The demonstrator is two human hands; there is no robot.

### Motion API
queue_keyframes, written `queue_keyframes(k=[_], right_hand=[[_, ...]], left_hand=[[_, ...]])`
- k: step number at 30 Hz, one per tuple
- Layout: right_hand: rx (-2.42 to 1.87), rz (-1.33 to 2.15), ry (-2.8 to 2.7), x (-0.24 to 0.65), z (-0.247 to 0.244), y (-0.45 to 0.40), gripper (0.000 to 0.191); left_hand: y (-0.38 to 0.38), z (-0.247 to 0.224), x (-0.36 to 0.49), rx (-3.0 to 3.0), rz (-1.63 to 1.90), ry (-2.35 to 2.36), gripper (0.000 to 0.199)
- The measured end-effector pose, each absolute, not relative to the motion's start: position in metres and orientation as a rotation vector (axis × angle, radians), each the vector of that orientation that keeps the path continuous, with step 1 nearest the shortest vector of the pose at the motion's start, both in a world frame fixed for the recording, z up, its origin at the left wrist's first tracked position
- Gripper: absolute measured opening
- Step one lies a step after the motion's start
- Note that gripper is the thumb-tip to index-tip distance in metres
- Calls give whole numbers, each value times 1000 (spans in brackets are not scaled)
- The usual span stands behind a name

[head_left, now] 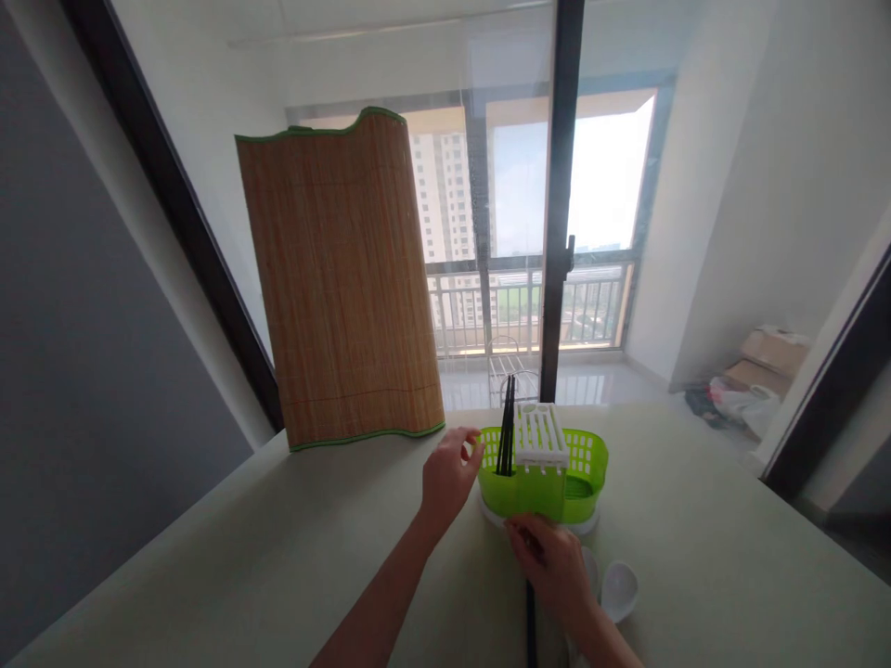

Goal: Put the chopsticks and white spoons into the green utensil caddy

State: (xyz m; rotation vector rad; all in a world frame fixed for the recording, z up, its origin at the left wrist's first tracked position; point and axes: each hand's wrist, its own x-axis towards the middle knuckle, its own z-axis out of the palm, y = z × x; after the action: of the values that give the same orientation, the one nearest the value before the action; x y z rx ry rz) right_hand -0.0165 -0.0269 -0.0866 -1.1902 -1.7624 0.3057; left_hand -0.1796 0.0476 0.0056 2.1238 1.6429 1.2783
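Observation:
A green plastic utensil holder with a white slotted top piece stands on the table. Black chopsticks lean upright in its left compartment. At the holder's left rim is my left hand, its fingers curved and parted, with nothing in it. My right hand is closed in front of the holder, over a dark stick that runs toward the near table edge; its fingers are pinched, and what they hold is hard to make out. A white spoon lies to the right of this hand, with another spoon partly hidden beside it.
A bamboo mat with green edging stands upright at the back left of the pale table. Behind the table are a glass door with a dark frame and a white wire rack. Cardboard boxes and bags lie on the floor at right.

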Motion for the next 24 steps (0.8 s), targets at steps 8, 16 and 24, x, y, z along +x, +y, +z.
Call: queue_keyframes(k=[8, 16, 24], right_hand=[[-1210, 415, -1523, -1, -85, -18, 28], [-1189, 403, -1630, -10, -83, -27, 26], [-1165, 303, -1791, -16, -83, -31, 24]], left_hand=[[-99, -71, -173, 2009, 602, 1663, 22], [-119, -65, -147, 1976, -62, 1888, 29], [-104, -70, -183, 1948, 143, 2160, 27]])
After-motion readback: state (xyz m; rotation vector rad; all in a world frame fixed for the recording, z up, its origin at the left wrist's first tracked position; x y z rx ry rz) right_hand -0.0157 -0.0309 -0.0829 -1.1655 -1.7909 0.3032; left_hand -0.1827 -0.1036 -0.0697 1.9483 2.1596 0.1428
